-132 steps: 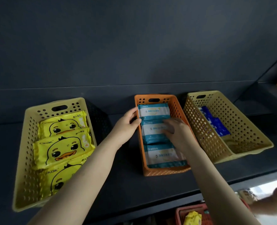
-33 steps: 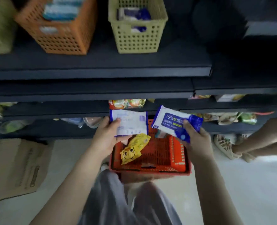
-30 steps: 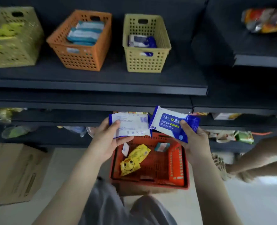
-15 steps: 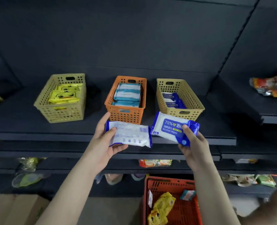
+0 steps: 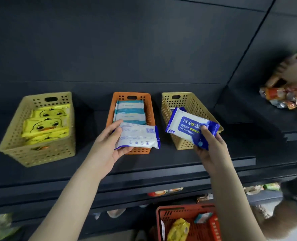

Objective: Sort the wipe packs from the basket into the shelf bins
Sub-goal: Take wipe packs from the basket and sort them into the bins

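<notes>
My left hand (image 5: 109, 145) grips a white and blue wipe pack (image 5: 138, 136), back side up, in front of the orange bin (image 5: 148, 108) that holds teal and white packs (image 5: 129, 110). My right hand (image 5: 209, 146) holds a blue alcohol wipe pack (image 5: 190, 126) at the front of the right yellow bin (image 5: 194, 101), where another blue pack lies mostly hidden. The left yellow bin (image 5: 39, 155) is stacked with yellow duck packs (image 5: 46, 124). The red basket (image 5: 212, 225) below holds a yellow duck pack (image 5: 178, 229) and a small teal pack (image 5: 202, 217).
All three bins stand on a dark shelf (image 5: 161, 164) with a dark back panel. Snack bags (image 5: 285, 98) lie on the neighbouring shelf at right. Lower shelves carry assorted packets. Another person's limb (image 5: 283, 218) shows at the lower right.
Both hands have risen from the basket to the shelf, each carrying a pack. The blue pack has moved over the front of the right yellow bin; the white one is before the orange bin.
</notes>
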### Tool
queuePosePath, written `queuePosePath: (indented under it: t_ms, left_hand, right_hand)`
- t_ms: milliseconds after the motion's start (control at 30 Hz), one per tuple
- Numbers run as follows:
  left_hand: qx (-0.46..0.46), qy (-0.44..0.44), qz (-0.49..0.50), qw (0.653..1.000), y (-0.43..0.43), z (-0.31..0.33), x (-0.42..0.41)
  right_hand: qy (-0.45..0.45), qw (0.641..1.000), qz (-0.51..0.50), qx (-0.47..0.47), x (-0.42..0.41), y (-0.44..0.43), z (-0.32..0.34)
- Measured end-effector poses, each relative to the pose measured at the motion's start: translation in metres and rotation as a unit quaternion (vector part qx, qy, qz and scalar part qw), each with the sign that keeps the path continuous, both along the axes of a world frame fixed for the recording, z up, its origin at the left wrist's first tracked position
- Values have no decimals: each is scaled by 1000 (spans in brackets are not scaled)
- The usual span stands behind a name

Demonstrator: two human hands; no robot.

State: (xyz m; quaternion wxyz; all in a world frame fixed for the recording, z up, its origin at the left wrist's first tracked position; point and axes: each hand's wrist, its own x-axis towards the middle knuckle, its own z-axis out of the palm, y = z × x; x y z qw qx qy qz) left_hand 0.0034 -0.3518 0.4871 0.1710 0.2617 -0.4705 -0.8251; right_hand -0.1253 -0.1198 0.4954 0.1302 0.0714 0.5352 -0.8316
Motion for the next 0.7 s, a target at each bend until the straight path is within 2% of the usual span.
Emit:
queuePosePath:
  t_ms: [233, 333, 533, 700]
  left_hand:
    - [-37, -25, -7, 999, -19, -11, -112]
    - [-36, -38, 21, 998, -29, -15, -144]
    - [-7, -49, 77, 996, -45, -27, -183]
    - [15, -40, 86, 995, -54, -29, -202]
  right_hand:
    - [46, 989, -59, 131, -142, -8, -1]
    - [58, 974, -2, 220, -196, -24, -6]
    - [50, 901, 122, 413, -274, -73, -40]
    - [-15, 907, 165, 387, -286, -91, -66]
